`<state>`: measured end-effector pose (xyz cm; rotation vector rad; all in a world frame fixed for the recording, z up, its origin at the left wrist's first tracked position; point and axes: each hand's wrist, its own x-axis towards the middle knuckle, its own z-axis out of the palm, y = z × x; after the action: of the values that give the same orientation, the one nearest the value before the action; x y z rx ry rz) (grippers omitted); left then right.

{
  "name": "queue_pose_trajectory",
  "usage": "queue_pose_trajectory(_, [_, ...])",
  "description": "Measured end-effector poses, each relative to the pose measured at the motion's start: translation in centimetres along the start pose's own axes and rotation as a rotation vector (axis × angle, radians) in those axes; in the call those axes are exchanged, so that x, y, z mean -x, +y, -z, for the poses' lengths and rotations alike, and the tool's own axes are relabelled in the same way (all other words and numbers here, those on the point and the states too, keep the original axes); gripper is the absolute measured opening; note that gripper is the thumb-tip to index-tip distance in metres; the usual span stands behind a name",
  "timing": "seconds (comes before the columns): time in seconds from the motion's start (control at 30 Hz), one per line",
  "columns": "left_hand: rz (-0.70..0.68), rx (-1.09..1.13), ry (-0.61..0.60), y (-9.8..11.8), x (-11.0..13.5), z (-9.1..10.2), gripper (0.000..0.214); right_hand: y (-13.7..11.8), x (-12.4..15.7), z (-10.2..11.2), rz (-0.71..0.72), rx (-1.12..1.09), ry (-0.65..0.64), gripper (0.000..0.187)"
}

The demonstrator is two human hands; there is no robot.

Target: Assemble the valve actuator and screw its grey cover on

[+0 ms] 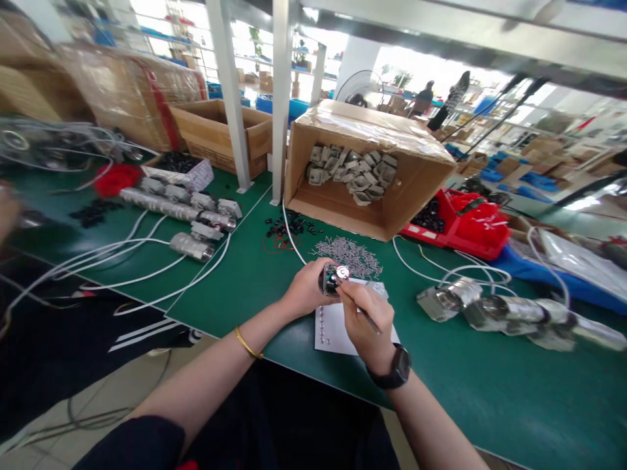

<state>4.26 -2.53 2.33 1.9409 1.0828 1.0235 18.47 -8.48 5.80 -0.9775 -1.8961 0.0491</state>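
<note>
My left hand (306, 287) is closed round a small round metal part (333, 279) held just above the green table (235, 287). My right hand (368, 323) pinches a thin metal tool (365, 316) whose tip touches the top of that part. Under both hands lies a white sheet (334, 329) with a column of small silver pieces (321, 324). A pile of thin grey pins (350, 254) sits just beyond the hands.
An open cardboard box (362, 166) on its side holds several grey parts. Finished metal units with white cables lie at left (183, 212) and right (499, 310). A red bin (458, 222) stands right of the box. Small black pieces (289, 226) lie near a post (280, 98).
</note>
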Motion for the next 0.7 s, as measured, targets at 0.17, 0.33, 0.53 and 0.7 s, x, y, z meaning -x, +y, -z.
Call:
queue_pose_trajectory(0.17, [0.028,0.002,0.049,-0.2,-0.4,-0.2,0.055,0.4,0.0,-0.9,0.227,0.26,0.001,0.018])
queue_pose_trajectory(0.33, [0.032,0.032,0.045,-0.5,-0.5,-0.3,0.055,1.1,0.0,-1.5,0.277,0.314,-0.003,0.016])
queue_pose_trajectory(0.53, [0.028,0.045,0.05,-0.1,-0.1,-0.4,0.056,1.5,0.0,-1.2,0.077,0.056,0.055,0.019])
queue_pose_trajectory(0.7, [0.006,0.054,0.048,0.1,0.1,-0.4,0.06,1.4,-1.0,0.3,-0.017,-0.014,-0.051,0.021])
